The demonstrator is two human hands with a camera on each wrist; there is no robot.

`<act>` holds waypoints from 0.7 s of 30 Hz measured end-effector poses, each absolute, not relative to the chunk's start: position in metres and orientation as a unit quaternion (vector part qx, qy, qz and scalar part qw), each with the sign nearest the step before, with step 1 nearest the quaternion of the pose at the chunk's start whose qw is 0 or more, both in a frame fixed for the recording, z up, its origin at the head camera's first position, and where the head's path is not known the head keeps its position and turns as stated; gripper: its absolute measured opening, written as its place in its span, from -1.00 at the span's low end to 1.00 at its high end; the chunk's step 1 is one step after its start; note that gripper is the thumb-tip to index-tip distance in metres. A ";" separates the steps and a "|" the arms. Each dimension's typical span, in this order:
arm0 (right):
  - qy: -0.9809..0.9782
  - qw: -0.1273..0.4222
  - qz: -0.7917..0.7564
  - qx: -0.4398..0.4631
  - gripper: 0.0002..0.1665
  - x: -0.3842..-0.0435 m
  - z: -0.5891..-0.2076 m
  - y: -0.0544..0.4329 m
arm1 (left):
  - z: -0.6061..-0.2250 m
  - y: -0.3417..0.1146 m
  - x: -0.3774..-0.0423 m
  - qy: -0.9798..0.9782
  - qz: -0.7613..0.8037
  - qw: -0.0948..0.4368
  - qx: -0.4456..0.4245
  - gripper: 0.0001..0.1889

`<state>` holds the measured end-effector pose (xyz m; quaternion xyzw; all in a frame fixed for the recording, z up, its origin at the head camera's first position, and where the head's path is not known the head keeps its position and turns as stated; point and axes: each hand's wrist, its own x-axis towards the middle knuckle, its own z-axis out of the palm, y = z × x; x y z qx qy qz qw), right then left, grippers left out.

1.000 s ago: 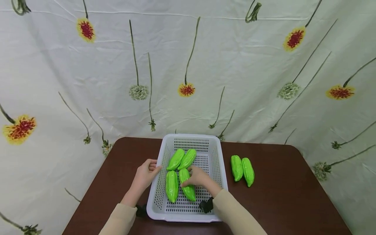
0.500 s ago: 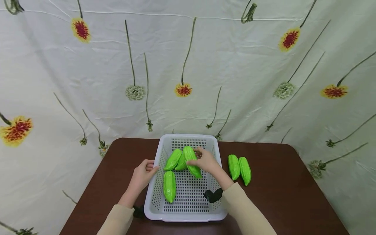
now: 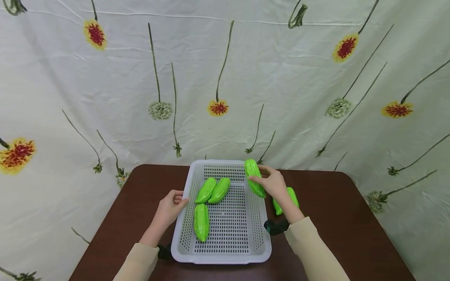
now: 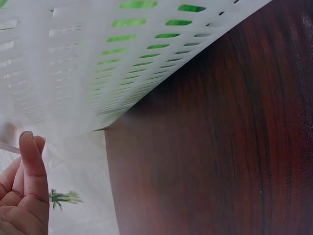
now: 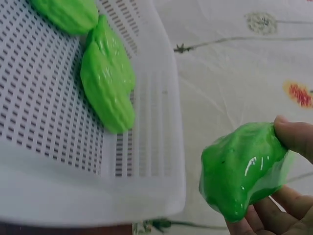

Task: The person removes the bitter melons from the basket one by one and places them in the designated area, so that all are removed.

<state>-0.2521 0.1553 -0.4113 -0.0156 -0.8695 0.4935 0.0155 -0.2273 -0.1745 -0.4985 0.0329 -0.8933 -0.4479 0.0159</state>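
Observation:
My right hand (image 3: 274, 182) grips a glossy green bitter melon (image 3: 254, 177) between thumb and fingers. It is held up over the right rim of the white plastic basket (image 3: 225, 258), near the far corner. The right wrist view shows the same bitter melon (image 5: 244, 169) in the fingers, outside the basket wall. My left hand (image 3: 171, 205) pinches the basket's left rim; in the left wrist view its fingers (image 4: 33, 166) are at the rim. Inside the basket lie 3 more bitter melons (image 3: 202, 222), toward the left side.
Right of the basket, bitter melons (image 3: 293, 197) lie on the dark brown table (image 3: 337, 226), partly hidden behind my right forearm. A white cloth with printed flowers (image 3: 218, 70) hangs behind the table's far edge.
My right hand has lifted a bitter melon from the basket's middle and carried it up and right to the right rim. My left hand stays at the left rim.

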 end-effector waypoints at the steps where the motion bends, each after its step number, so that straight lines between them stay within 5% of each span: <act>1: -0.869 0.016 0.493 -0.023 -0.24 -0.252 -0.411 0.161 | -0.498 -0.175 -0.228 -0.893 -0.449 0.014 0.032 -0.59; 21: -0.880 0.040 0.449 -0.150 -0.20 -0.242 -0.444 0.269 | -0.503 -0.175 -0.228 -0.888 -0.459 0.020 0.039 -0.60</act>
